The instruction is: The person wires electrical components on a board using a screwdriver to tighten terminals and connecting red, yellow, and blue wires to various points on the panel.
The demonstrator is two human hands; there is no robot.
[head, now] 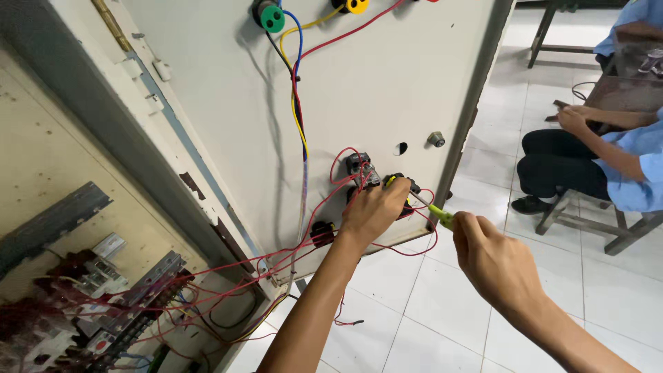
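Head view: open cream metal cabinet door [228, 103] with wired parts.
Left hand [373, 211]: fingers pinched on a small black switch block [400, 185] near the door's lower edge.
Right hand [497, 266]: clenched around a yellow-green handled screwdriver [435, 211], tip at the block.
Red wires [324, 228]: looping beside the block.
Seated person in blue shirt [632, 162]: well apart.

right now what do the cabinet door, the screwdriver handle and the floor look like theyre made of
Cabinet door: looks like painted sheet metal, matte off-white, with chipped paint along its edge. Screwdriver in the right hand: handle seems translucent yellow-green plastic, glossy, with a thin metal shaft. Floor: glazed white tiles, probably ceramic, with grout lines and a soft sheen. The left hand steadies a black, likely plastic, switch body.
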